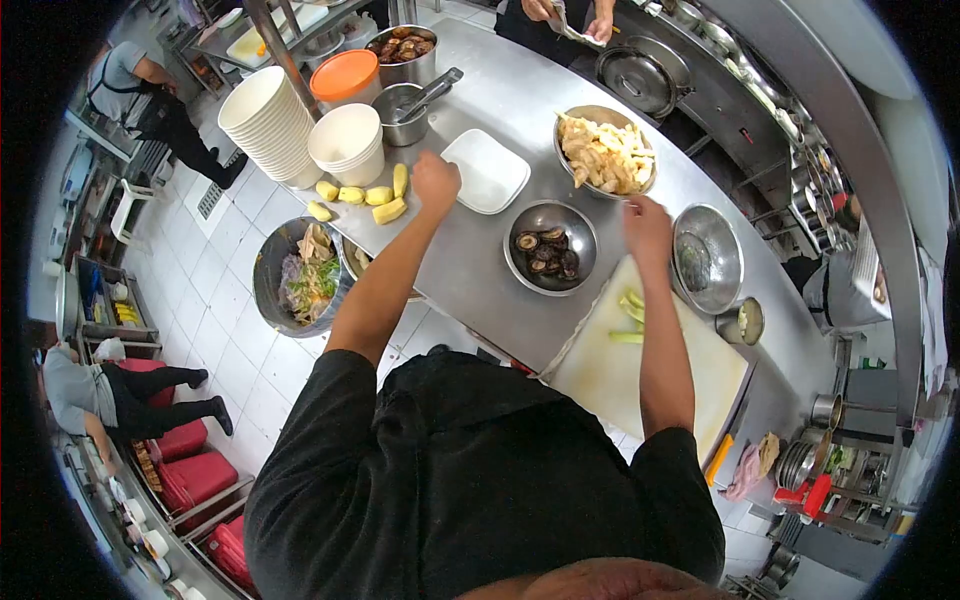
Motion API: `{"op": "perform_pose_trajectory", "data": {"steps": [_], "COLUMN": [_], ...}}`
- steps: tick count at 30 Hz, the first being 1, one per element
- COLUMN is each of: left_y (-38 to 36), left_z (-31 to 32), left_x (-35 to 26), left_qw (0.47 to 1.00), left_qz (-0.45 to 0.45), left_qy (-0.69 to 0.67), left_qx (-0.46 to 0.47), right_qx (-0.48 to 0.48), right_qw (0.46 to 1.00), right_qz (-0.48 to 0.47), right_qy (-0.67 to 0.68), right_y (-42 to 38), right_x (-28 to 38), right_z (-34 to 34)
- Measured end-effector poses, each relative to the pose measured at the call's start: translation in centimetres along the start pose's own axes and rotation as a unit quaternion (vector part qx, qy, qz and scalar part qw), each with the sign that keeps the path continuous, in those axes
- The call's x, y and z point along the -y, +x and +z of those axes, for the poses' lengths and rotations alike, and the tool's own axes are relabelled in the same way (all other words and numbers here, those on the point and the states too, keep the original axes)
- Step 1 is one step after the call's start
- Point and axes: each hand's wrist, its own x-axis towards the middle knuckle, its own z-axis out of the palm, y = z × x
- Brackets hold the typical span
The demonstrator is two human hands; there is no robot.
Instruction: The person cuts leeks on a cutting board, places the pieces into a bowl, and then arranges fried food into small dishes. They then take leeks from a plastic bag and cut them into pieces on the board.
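Note:
My left hand [437, 180] is closed in a fist just left of a white square dish [487, 171]; what it holds, if anything, is hidden. Several peeled yellow pieces [379, 196], like ginger or potato, lie beside it on the steel counter. My right hand [650, 225], fingers curled, is right at the near rim of a metal bowl heaped with pale cut chicken pieces [605, 155]. Between my hands a steel bowl [528, 212] holds dark mushrooms [548, 254]. Under my right forearm, green stalks [629, 318] lie on a white cutting board [590, 366].
Stacked white tubs [265, 125], an orange-lidded tub [346, 77] and a pot with tongs [403, 117] stand at the left. A steel bowl [707, 262] and a small tin [740, 322] are at the right. A scrap bin [300, 278] stands below the counter edge. Other people work around.

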Motion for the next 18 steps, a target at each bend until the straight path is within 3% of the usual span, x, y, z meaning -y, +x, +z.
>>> {"op": "perform_pose_trajectory", "data": {"steps": [2,8,11,18], "left_y": [0.4,2.2,3.4,4.9], "left_z": [-1.0,-4.0,-4.7,-6.3], "left_x": [-0.8,-1.5,-0.6,-2.2], "left_qw": [0.999,0.999,0.999,0.995], "left_qz": [0.039,0.014,0.006,0.079], "left_qy": [0.015,0.002,-0.023,-0.03], "left_qx": [-0.028,-0.03,-0.036,-0.057], "right_qx": [0.035,0.138,0.115,0.128], "right_qw": [0.991,0.94,0.926,0.939], "right_qz": [-0.096,-0.313,-0.357,-0.31], "right_qy": [0.083,0.004,-0.041,-0.075], "right_y": [-1.9,-4.2,-5.0,-4.7], "right_x": [3.7,10.8,13.3,13.8], "right_z": [2.8,12.2,14.9,15.6]}}
